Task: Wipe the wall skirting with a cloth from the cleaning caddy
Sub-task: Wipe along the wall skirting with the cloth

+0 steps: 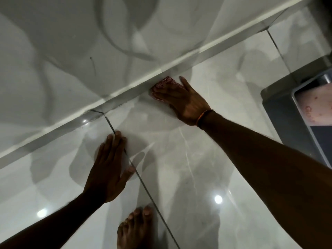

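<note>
Head view looks down on a glossy tiled floor filling the lower half of the frame, with the pale wall across the upper left. Between them the skirting runs as a grey band from lower left to upper right. At the right edge sits a grey bin-like container, possibly the caddy, though I cannot tell for sure.

Near the centre, the right hand lies flat with fingers spread, its grip pressed down on a red-and-white cloth that is bunched against the foot of the skirting. The left hand, lower left of centre, is open and empty, palm on the floor as a brace.

To wipe well, I would judge the cloth should ride up onto the skirting's face and top lip, not only the floor joint, and slide along the band in long overlapping strokes, with the braced hand shifting as the reach runs out.
</note>
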Demonstrator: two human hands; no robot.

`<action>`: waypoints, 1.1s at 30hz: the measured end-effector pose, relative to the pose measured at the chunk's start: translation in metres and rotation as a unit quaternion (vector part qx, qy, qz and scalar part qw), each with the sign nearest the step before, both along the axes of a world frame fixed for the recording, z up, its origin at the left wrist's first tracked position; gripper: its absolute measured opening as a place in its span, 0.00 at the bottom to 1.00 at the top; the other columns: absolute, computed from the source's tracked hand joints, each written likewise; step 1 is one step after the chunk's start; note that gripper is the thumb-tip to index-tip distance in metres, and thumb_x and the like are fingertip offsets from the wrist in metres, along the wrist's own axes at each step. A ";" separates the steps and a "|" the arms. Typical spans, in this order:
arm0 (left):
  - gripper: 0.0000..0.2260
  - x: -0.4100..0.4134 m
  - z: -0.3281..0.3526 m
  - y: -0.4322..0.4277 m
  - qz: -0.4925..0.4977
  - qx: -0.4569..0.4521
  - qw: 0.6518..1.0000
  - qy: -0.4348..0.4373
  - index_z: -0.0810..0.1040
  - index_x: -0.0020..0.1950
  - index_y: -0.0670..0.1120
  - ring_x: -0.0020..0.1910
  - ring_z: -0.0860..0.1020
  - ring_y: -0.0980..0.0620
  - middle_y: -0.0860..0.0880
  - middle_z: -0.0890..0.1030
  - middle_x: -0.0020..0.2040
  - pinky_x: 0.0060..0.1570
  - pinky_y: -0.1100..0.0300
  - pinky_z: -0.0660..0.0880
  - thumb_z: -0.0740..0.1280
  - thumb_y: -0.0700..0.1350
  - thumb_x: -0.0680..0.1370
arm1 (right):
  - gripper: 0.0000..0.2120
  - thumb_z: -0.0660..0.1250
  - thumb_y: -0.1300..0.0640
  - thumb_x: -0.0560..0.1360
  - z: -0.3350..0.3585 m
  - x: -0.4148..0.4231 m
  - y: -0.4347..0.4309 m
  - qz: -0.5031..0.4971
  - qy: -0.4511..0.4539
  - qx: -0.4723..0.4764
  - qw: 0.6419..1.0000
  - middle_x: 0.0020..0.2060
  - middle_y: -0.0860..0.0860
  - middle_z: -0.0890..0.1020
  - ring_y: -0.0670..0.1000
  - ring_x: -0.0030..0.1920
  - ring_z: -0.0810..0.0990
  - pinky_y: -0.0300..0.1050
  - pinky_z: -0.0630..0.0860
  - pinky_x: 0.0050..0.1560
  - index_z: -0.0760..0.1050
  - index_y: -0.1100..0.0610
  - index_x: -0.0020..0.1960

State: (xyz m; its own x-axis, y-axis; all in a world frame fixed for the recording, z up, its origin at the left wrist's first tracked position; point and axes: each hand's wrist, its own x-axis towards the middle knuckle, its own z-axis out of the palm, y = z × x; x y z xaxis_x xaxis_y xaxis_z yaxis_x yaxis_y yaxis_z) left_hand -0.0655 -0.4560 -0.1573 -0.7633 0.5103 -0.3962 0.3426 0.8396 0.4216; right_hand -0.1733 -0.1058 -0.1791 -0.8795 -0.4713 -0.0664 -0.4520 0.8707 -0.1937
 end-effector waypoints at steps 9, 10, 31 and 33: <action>0.39 0.003 0.000 0.000 0.015 0.006 1.000 0.003 0.49 0.85 0.43 0.85 0.43 0.43 0.45 0.45 0.87 0.82 0.46 0.43 0.44 0.68 0.82 | 0.34 0.52 0.53 0.77 0.038 -0.024 0.156 -0.316 -0.126 -0.005 0.940 0.84 0.56 0.59 0.61 0.84 0.55 0.72 0.49 0.81 0.58 0.54 0.83; 0.39 0.003 0.000 0.001 0.015 0.006 1.000 0.002 0.49 0.85 0.44 0.85 0.43 0.43 0.45 0.45 0.87 0.82 0.46 0.43 0.44 0.68 0.82 | 0.34 0.52 0.52 0.78 0.044 -0.032 0.166 -0.341 -0.140 -0.008 0.930 0.85 0.56 0.56 0.61 0.85 0.53 0.70 0.48 0.82 0.56 0.56 0.84; 0.37 -0.004 -0.004 -0.011 -0.035 -0.026 0.999 -0.030 0.46 0.85 0.44 0.85 0.42 0.44 0.44 0.44 0.87 0.80 0.43 0.49 0.42 0.66 0.83 | 0.38 0.40 0.48 0.74 0.016 -0.050 0.194 -0.407 -0.084 0.078 0.906 0.73 0.71 0.69 0.72 0.75 0.67 0.69 0.57 0.80 0.65 0.69 0.75; 0.36 -0.006 -0.005 -0.010 -0.039 -0.034 0.998 -0.030 0.46 0.85 0.43 0.85 0.43 0.43 0.42 0.46 0.86 0.79 0.41 0.51 0.43 0.65 0.84 | 0.40 0.40 0.44 0.69 0.026 -0.074 0.204 -0.513 -0.112 0.025 0.851 0.64 0.69 0.74 0.69 0.66 0.73 0.67 0.66 0.74 0.70 0.69 0.66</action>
